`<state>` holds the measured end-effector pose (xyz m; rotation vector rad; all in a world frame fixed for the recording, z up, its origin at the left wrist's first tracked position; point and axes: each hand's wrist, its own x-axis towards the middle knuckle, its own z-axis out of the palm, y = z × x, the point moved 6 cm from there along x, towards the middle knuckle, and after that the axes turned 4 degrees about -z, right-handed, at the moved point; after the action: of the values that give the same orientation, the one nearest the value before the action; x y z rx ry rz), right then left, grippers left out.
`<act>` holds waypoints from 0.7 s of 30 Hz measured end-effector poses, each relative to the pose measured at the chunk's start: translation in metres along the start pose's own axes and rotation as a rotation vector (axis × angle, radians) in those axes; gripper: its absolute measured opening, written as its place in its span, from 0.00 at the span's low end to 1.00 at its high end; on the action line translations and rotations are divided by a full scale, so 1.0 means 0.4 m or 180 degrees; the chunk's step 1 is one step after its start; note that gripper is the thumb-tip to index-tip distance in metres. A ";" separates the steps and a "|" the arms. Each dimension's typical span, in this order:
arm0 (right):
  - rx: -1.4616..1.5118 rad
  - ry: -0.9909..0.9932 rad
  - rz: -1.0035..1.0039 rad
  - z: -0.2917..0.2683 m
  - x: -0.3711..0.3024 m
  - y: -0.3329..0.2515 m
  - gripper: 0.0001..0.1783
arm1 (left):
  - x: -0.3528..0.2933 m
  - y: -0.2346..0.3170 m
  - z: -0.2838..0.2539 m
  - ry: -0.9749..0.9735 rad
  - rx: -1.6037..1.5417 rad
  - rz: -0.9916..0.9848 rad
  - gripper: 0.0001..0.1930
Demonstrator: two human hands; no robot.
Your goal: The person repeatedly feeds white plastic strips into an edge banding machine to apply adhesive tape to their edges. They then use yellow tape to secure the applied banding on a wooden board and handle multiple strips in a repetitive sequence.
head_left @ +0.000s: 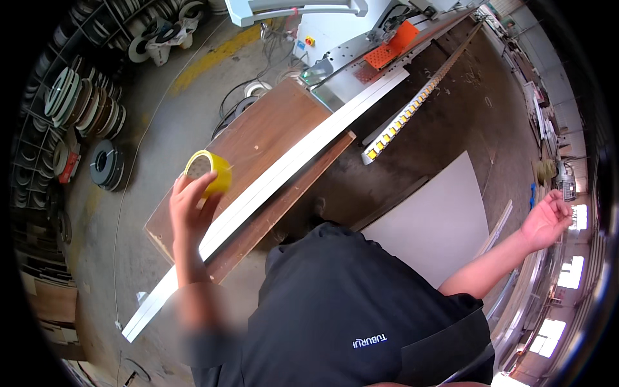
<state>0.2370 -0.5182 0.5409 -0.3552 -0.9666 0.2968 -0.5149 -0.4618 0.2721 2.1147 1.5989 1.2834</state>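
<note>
A yellow roll of tape [221, 175] is gripped in my left hand [191, 201], its round core facing up and to the left. My hand is raised over a brown wooden board [271, 122]. Long white strips [284, 169] lie side by side across that board and run past its near left end. Far out to the right, my right hand [545, 221] is held up with loosely bent fingers apart, and I see nothing in it.
A machine with an orange guard [392, 45] stands ahead. A roller rail [412, 106] extends from it. Beside me on the right leans a pale panel [438, 213]. Racks of edge-band coils [84, 97] line the left side, with cables on the floor.
</note>
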 end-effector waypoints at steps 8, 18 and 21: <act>0.0303 0.0060 0.0385 -0.025 -0.026 0.020 0.13 | -0.171 -0.179 0.242 -0.0387 0.1729 -0.0768 0.41; 0.0582 0.0087 0.1214 -0.160 0.026 0.405 0.15 | 0.239 0.702 0.070 -0.0261 -0.2595 0.1704 0.14; 0.0894 -0.0076 0.1611 -0.235 0.052 0.594 0.13 | 0.323 0.748 0.175 -0.0324 -0.2684 0.1630 0.05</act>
<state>0.3064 -0.3104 0.4076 -0.3347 -0.8337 0.8899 -0.2533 -0.4471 0.4781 1.9765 0.3179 1.5678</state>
